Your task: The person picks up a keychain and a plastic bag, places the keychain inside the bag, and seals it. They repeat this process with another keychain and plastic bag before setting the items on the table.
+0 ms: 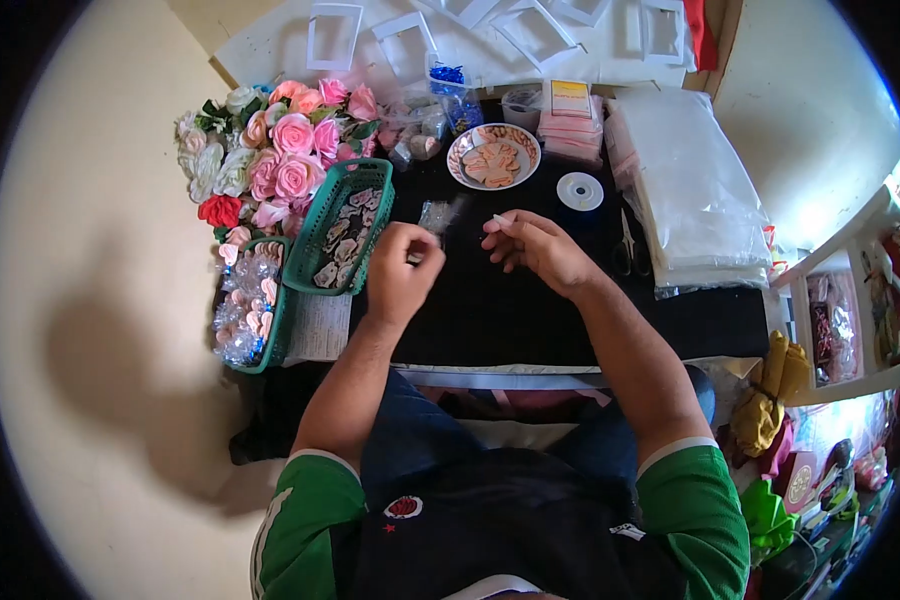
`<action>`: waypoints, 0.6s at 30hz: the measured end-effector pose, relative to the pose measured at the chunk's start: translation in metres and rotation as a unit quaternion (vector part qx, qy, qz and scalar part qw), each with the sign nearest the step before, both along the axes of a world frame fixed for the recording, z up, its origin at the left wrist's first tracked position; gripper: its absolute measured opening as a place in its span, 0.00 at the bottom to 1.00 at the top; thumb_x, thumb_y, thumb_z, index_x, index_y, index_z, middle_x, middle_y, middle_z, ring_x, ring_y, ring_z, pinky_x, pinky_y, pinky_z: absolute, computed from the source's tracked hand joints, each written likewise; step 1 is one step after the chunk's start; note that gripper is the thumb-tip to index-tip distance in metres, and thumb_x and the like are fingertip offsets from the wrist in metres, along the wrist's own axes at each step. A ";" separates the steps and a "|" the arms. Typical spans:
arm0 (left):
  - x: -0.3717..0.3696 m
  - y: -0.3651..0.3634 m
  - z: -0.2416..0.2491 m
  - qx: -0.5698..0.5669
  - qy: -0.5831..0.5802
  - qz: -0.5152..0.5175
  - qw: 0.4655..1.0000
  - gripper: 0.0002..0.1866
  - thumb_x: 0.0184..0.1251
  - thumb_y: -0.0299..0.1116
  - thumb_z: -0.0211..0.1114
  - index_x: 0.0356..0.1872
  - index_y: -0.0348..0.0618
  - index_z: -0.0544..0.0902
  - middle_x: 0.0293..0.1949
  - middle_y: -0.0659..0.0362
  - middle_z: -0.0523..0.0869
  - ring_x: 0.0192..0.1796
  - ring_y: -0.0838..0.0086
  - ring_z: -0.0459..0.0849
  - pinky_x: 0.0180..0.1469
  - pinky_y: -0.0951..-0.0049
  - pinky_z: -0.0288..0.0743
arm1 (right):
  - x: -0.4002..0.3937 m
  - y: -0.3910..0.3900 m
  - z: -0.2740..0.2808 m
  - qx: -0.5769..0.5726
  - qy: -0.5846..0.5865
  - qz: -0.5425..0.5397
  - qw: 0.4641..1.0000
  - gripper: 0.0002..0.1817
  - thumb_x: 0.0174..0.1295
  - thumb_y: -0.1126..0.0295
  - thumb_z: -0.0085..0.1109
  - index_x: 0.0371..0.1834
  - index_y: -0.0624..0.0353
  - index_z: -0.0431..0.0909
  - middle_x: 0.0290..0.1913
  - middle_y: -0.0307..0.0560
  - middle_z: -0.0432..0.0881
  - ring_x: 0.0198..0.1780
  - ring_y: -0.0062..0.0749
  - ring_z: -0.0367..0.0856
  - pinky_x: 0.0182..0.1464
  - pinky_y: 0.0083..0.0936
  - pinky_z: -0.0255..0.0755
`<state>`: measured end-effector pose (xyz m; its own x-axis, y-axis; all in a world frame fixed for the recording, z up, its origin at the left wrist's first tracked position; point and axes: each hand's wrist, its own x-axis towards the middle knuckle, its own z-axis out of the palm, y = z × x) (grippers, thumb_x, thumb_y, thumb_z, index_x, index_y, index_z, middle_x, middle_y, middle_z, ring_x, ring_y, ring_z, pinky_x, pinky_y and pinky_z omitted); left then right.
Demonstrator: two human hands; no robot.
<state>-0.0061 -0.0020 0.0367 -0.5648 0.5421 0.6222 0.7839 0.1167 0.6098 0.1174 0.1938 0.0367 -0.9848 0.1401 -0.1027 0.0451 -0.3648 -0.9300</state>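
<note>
Well, the left hand [404,272] curls beside a basket [313,228].

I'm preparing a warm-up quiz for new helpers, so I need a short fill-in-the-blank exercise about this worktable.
1. The work surface is coloured ____.
2. The patterned bowl stands to the ____ of the white spool.
3. Both baskets are ____.
4. The hand nearer the scissors is the ____ one.

Missing words: black; left; green; right.
</note>
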 end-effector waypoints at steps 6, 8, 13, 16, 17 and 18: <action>-0.027 -0.006 -0.009 -0.125 0.304 0.122 0.936 0.07 0.56 0.24 0.67 0.34 0.45 0.80 0.32 0.58 0.80 0.30 0.64 0.81 0.33 0.67 0.77 | -0.004 0.009 -0.010 0.028 -0.009 -0.003 1.000 0.19 0.68 0.52 0.55 0.49 0.56 0.77 0.42 0.45 0.80 0.43 0.28 0.79 0.47 0.27 0.72; -0.027 -0.006 -0.021 -0.142 0.265 0.110 0.947 0.06 0.58 0.27 0.67 0.36 0.46 0.81 0.34 0.57 0.80 0.33 0.60 0.82 0.36 0.65 0.78 | -0.005 0.011 -0.009 0.050 -0.024 -0.017 0.998 0.20 0.67 0.51 0.56 0.49 0.57 0.77 0.41 0.44 0.80 0.42 0.28 0.78 0.46 0.26 0.72; -0.017 -0.003 -0.027 -0.144 0.057 0.077 0.985 0.08 0.61 0.31 0.69 0.38 0.40 0.82 0.35 0.57 0.82 0.37 0.64 0.84 0.39 0.67 0.78 | -0.006 0.014 -0.013 0.056 -0.026 -0.021 0.998 0.21 0.68 0.51 0.55 0.49 0.58 0.76 0.41 0.45 0.80 0.41 0.28 0.78 0.44 0.26 0.72; -0.024 -0.004 -0.035 -0.123 0.032 0.082 0.988 0.11 0.61 0.34 0.71 0.38 0.39 0.81 0.35 0.58 0.82 0.36 0.68 0.84 0.39 0.70 0.79 | -0.006 0.014 -0.014 0.057 -0.024 -0.020 0.998 0.21 0.68 0.51 0.54 0.49 0.58 0.76 0.41 0.46 0.80 0.41 0.28 0.78 0.44 0.25 0.72; -0.026 -0.005 -0.037 -0.124 0.033 0.082 0.988 0.11 0.61 0.34 0.71 0.38 0.39 0.81 0.35 0.58 0.82 0.36 0.68 0.84 0.39 0.70 0.79 | -0.006 0.014 -0.014 0.056 -0.021 -0.021 0.998 0.21 0.68 0.51 0.53 0.50 0.58 0.76 0.41 0.46 0.80 0.41 0.28 0.78 0.44 0.25 0.71; -0.027 -0.006 -0.038 -0.116 0.018 0.083 0.990 0.11 0.61 0.33 0.71 0.38 0.39 0.81 0.36 0.58 0.82 0.36 0.69 0.84 0.40 0.70 0.79 | -0.006 0.014 -0.014 0.055 -0.020 -0.021 0.998 0.21 0.68 0.51 0.53 0.50 0.58 0.76 0.41 0.46 0.80 0.41 0.28 0.78 0.44 0.25 0.71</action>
